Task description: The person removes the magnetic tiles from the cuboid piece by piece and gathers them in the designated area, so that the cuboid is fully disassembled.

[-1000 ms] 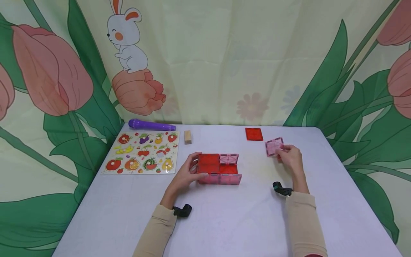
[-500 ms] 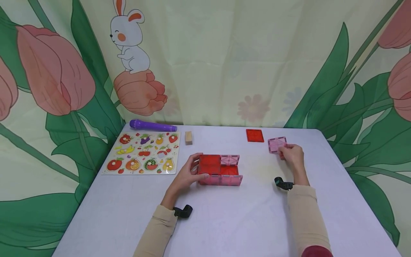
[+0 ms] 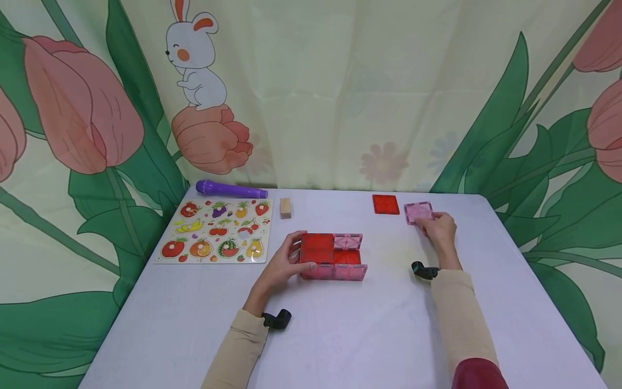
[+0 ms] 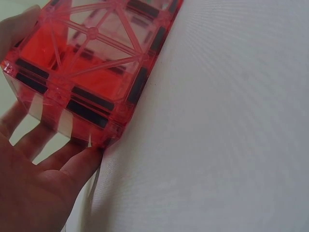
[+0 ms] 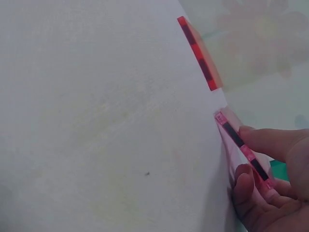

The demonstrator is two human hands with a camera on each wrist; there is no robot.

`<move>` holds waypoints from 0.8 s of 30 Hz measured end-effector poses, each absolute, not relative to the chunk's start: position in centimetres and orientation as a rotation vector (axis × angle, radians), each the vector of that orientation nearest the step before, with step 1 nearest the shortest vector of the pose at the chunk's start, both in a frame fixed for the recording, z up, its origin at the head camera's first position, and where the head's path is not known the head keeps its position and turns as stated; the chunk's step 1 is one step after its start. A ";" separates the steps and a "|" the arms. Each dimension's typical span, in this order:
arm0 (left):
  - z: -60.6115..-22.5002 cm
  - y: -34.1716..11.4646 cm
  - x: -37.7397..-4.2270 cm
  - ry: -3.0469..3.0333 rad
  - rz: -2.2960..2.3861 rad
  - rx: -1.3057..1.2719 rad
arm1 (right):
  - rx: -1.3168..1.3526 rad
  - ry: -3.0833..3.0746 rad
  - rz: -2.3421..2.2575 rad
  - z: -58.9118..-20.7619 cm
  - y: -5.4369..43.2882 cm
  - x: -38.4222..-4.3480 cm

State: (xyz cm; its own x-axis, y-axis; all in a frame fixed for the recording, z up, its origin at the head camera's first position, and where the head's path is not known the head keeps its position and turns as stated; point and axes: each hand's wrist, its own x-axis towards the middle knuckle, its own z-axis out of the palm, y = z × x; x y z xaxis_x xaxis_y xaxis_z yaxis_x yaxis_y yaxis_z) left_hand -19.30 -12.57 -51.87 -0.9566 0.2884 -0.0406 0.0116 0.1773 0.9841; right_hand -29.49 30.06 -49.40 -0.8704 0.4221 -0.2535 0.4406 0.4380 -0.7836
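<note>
A low box of see-through red and pink magnetic tiles (image 3: 318,249) stands mid-table, partly uncovered on top at its right half. My left hand (image 3: 278,266) grips its left end, thumb at the front and fingers around the side and back. In the left wrist view the fingers (image 4: 77,162) press against the box's end wall. Off to the right, my right hand (image 3: 441,231) pinches a single pink magnetic tile (image 3: 417,212) by its near right corner. The right wrist view shows that pink tile (image 5: 241,145) edge-on between thumb and fingers, close to the tabletop.
A red magnetic tile (image 3: 386,204) lies flat near the back edge. To the left are a fruit picture board (image 3: 199,237), a purple toy microphone (image 3: 230,190) and a small wooden block (image 3: 285,208). A printed curtain (image 3: 311,108) hangs behind the table (image 3: 359,335).
My right hand has shifted slightly away toward the table's back with the pink tile, which now lies flatter in view. The left hand and the box have stayed put.
</note>
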 end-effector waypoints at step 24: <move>-51.9 -12.7 -19.3 2.229 1.857 0.276 | 0.786 2.759 -1.326 -49.7 29.4 -32.3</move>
State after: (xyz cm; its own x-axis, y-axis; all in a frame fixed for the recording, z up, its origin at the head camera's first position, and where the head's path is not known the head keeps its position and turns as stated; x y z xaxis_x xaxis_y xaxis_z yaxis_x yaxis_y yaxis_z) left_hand -19.33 -12.65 -51.94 -0.9567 0.2861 -0.0530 -0.0005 0.1806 0.9836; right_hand -32.25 29.41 -49.75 -0.8761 0.4423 -0.1920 0.4263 0.5243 -0.7371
